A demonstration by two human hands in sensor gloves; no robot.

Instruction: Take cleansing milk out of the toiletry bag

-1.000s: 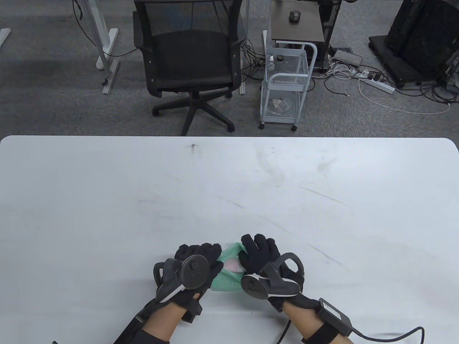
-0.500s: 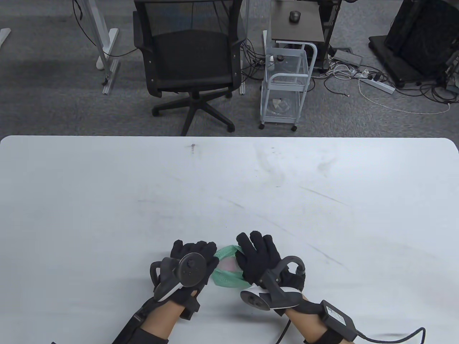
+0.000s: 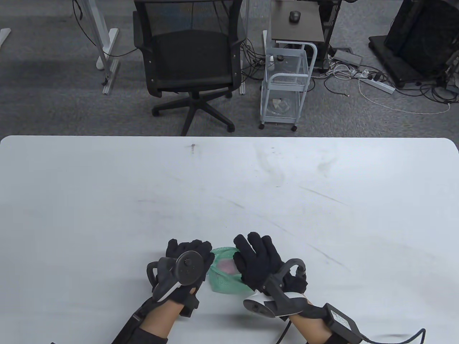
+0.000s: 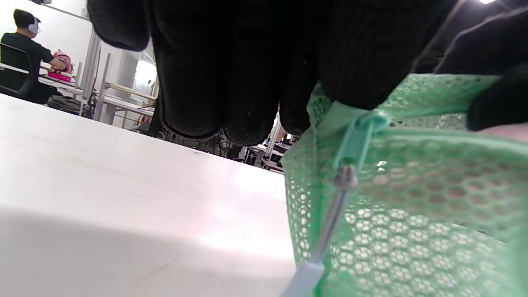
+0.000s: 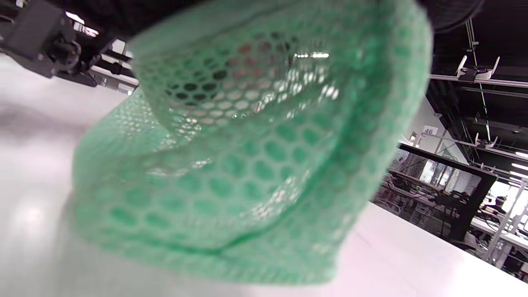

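Note:
A green mesh toiletry bag stands on the white table near the front edge, between my two hands. Something pinkish, the cleansing milk, shows in its open top. My left hand grips the bag's left rim; the left wrist view shows its fingers curled over the mesh edge by the zipper pull. My right hand lies over the bag's right side, fingers at the opening. The right wrist view shows the mesh bag close up, lifted at one side.
A black office chair and a white wire cart stand on the floor beyond the table's far edge. Cables and a power strip lie at the back right. My right wrist cable trails along the front edge.
Both hands and the bag have shifted slightly left and toward the front edge. The right hand has slid further over the bag's top.

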